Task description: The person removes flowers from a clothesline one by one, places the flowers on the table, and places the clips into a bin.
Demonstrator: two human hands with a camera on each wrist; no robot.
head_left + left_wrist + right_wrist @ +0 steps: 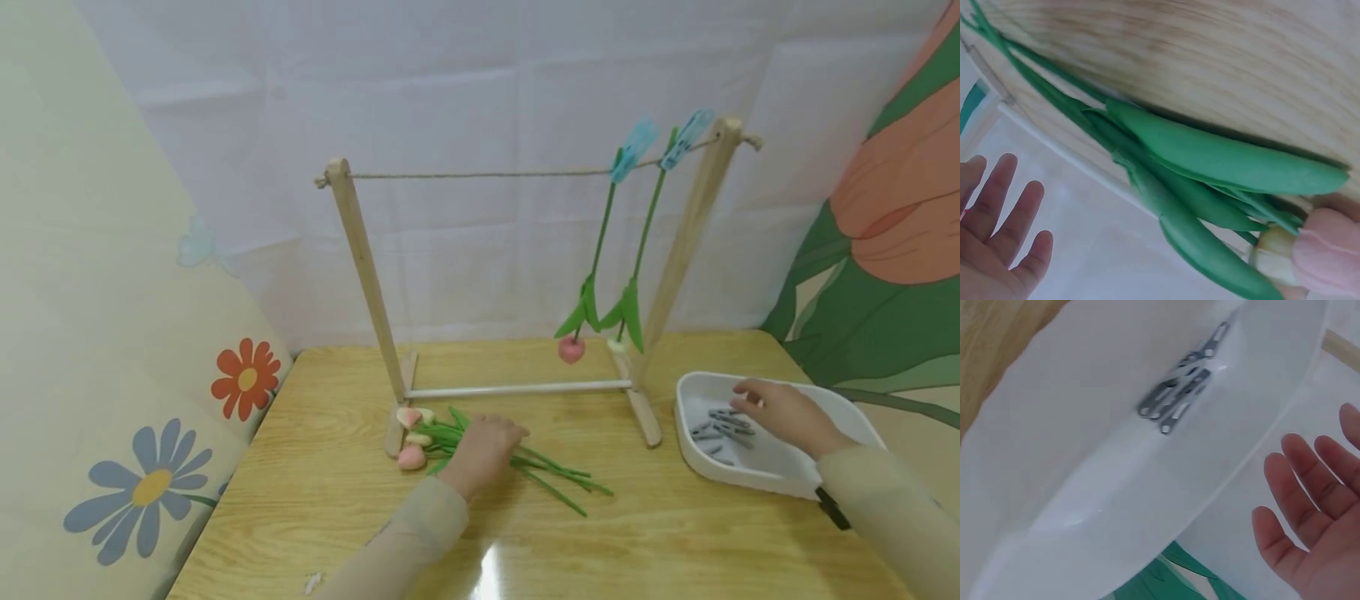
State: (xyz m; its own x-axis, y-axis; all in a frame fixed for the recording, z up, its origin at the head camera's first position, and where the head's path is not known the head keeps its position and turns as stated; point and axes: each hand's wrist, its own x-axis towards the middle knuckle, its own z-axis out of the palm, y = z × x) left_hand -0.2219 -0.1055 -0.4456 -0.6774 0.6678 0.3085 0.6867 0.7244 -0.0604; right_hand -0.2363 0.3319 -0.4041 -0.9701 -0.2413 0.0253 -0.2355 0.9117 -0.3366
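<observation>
My left hand [483,454] hovers just over a bunch of artificial tulips [442,435] lying on the table, pink and pale heads to the left. In the left wrist view its fingers [1027,203] are spread and loosely extended, apart from the green leaves [1229,159]. Above a white plastic basin [757,479] is my right hand [791,415]; its relaxed fingers [1300,481] hold nothing in the right wrist view. Several grey clothespins [1175,397] lie inside the basin. A pink tulip [572,349] and a pale tulip [617,344] hang upside down from blue clothespins [634,150].
A wooden frame [367,275] stands at the back of the table [337,517], with a twine line [480,175] across its top and a white bar [517,389] low down. White cloth [480,92] hangs behind. A small pale scrap [312,582] lies near the front.
</observation>
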